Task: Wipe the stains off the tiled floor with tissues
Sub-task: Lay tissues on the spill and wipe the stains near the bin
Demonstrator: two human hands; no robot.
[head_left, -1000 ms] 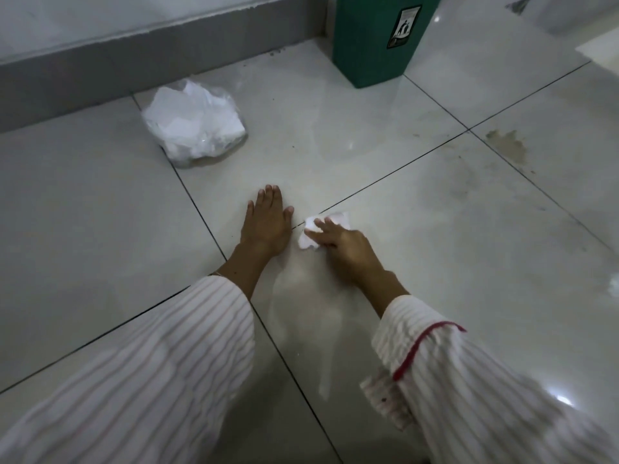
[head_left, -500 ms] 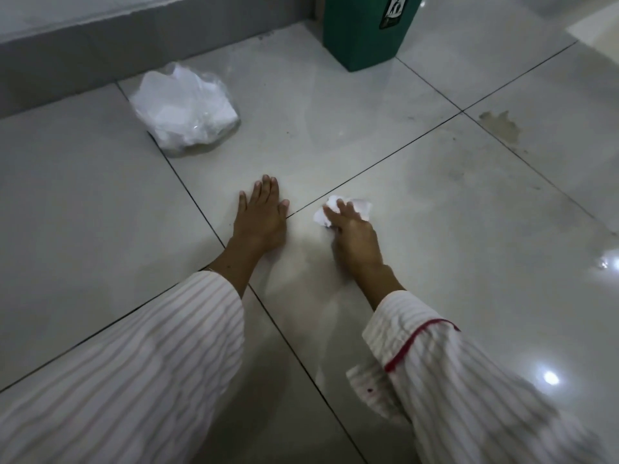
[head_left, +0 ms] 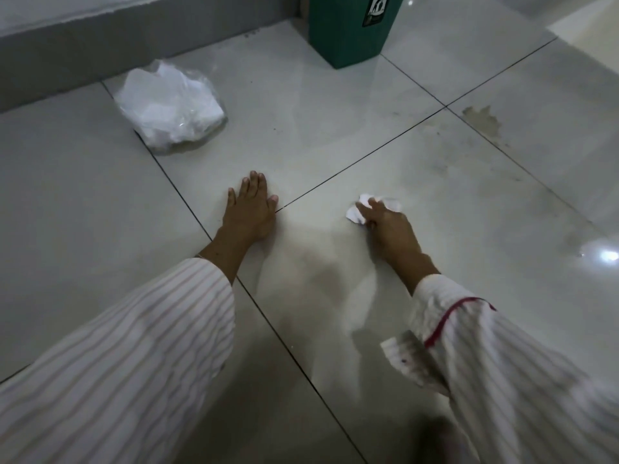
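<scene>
Slid rightward along the floor (head_left: 435, 78), away from left hand (head_left: 249, 209): right hand (head_left: 390, 226), fingers curled on crumpled tissue (head_left: 358, 212). Left hand flat, fingers straight, pressing tile.

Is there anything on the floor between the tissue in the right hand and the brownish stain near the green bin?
Nothing visible. The right hand holds the tissue on the tile, and only bare floor with faint smudges and a grout line lies between it and the brownish stain. The green bin stands off that path.
</scene>
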